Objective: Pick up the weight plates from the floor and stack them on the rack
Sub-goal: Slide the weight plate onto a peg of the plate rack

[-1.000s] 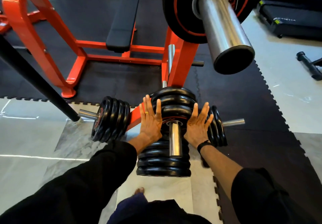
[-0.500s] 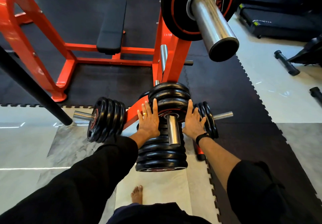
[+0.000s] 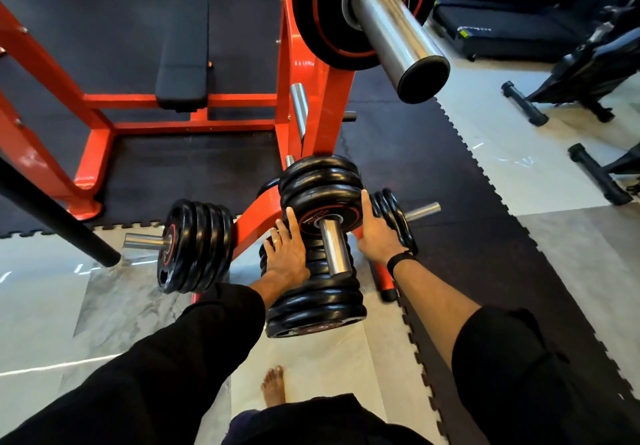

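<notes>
Both hands are at the front weight plate [image 3: 323, 202], the nearest of a stack of black plates threaded on a chrome peg [image 3: 334, 247] of the orange rack [image 3: 311, 98]. The left hand [image 3: 285, 254] lies flat with straight fingers against the left side of the stack, its fingertips reaching up to the plate's left rim; a ring shows on one finger. The right hand [image 3: 375, 233] is on the opposite side, its fingers extended up along the plate's right edge, with the wrist below carrying a black band [image 3: 398, 260]. Neither hand is curled round the plate: both lie open against it, one on each side, so the plate sits between the two palms with the peg's free end sticking out toward the camera between them. Below the peg, lower plates [image 3: 315, 313] hang on the same rack, near the pale floor [image 3: 311, 358]. To the left, a side stack [image 3: 194, 247] of black plates sits on another chrome peg, well apart from the left hand. Just behind the right hand, two thin plates [image 3: 394, 219] sit on a right-pointing peg. Above, a large plate [image 3: 322, 11] rides on a thick barbell sleeve [image 3: 398, 36]. A bare foot [image 3: 273, 387] stands on the floor below.
</notes>
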Demonstrator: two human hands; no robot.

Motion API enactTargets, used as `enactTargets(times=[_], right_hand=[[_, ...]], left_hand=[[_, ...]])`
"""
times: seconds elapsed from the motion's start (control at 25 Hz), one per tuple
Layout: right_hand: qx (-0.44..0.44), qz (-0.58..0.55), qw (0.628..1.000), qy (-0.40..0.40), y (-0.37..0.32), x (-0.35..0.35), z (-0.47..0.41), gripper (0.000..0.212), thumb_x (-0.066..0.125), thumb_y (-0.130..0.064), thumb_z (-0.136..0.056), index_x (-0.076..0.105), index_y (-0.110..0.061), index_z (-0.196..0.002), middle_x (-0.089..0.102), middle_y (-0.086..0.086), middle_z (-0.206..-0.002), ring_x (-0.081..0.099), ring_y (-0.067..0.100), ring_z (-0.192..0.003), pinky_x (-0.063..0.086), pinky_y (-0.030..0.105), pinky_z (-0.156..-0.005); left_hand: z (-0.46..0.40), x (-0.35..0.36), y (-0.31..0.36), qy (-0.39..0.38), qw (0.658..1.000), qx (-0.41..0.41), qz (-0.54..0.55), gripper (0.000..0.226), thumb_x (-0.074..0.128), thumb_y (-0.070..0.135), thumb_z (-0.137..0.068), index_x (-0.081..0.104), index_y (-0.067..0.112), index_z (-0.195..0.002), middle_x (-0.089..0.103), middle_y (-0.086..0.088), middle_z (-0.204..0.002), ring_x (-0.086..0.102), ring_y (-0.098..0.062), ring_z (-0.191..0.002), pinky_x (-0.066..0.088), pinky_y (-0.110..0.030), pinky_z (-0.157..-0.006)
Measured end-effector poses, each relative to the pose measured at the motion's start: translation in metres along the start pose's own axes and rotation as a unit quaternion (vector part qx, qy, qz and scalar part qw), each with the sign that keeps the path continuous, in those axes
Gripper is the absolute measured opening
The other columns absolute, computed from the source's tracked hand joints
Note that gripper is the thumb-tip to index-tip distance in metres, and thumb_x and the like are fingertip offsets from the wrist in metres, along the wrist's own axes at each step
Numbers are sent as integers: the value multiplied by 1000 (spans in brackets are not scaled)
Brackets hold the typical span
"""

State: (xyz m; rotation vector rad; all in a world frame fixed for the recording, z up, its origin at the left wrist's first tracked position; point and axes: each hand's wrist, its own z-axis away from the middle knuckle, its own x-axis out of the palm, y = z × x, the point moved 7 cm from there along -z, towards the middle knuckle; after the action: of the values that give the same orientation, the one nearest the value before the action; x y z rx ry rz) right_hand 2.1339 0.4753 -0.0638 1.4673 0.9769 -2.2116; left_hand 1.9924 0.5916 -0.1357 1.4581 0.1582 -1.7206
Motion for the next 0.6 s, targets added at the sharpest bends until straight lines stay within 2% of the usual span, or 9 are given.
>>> enactTargets(times=[0.08,0.2,0.28,0.4,0.6], right_hand=[[0,7,1000,-12,1,-1,3,107,56,1,-81,-21,-26,-150,54,8,-71,56,26,-64,47,40,-59],[3,7,999,-32,4,3,14,107,56,1,-81,-21,-31,-149,50,3,-67,52,23,-61,47,44,-63],[-2,23,998,-51,9,7,26,105,56,-2,-83,-19,-33,-150,51,5,-79,56,29,-75,47,51,-76],[0,29,999,-40,18,0,42,100,59,-8,-86,-13,-30,-152,60,17,-112,58,38,-104,44,57,-92],[45,6,999,-1,83,-15,101,94,57,-16,-88,-11,-31,-152,58,20,-119,57,42,-106,43,57,-92]], left_hand=[[4,16,-2,-31,999,-4,-15,131,77,19,-76,-35,15,-144,-7,-29,-158,0,-44,-147,11,-58,-118],[20,51,5,-141,987,16,-68,117,73,30,-80,-18,12,-151,-14,-28,-157,3,-46,-146,14,-60,-117],[35,71,17,-188,979,29,-79,112,70,35,-81,-13,11,-153,-16,-29,-156,12,-47,-144,21,-59,-114],[50,90,37,-204,975,41,-82,107,69,36,-83,-7,9,-153,-13,-30,-156,22,-47,-141,30,-57,-111],[78,123,102,-220,963,95,-121,102,72,39,-80,6,7,-151,9,-27,-154,36,-44,-134,39,-54,-105]])
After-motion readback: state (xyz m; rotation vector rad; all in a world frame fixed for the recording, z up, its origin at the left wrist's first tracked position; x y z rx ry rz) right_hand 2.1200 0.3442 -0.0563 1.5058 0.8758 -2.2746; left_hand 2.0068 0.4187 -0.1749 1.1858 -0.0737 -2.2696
